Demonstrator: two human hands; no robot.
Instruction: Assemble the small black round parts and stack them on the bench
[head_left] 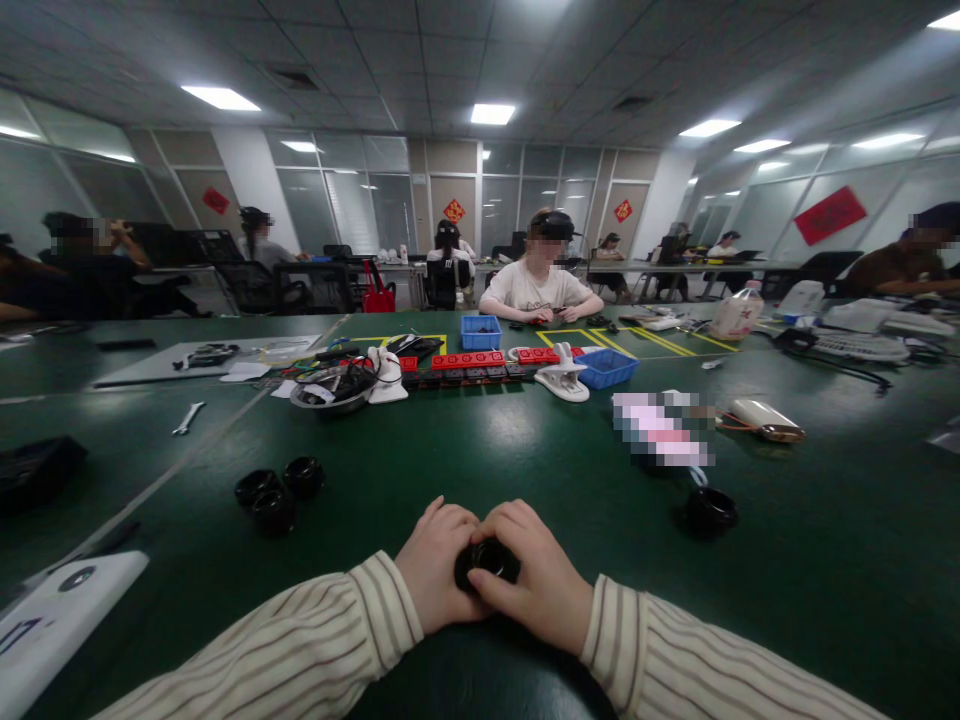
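Observation:
My left hand (435, 575) and my right hand (536, 580) are closed together around one small round black part (486, 560) near the front of the green table (480, 450). Only the part's glossy top shows between my fingers. Both sleeves are striped. Three similar black round parts (276, 490) lie in a cluster to the left of my hands. Another black round part (709, 508) sits to the right.
A metal bowl (334, 388), red and black strips (469, 362), white clamps (562, 378) and blue bins (606, 367) lie mid-table. A wrench (187, 417) lies left, a white device (52, 620) at the near left. A person (541, 280) sits opposite; others work around.

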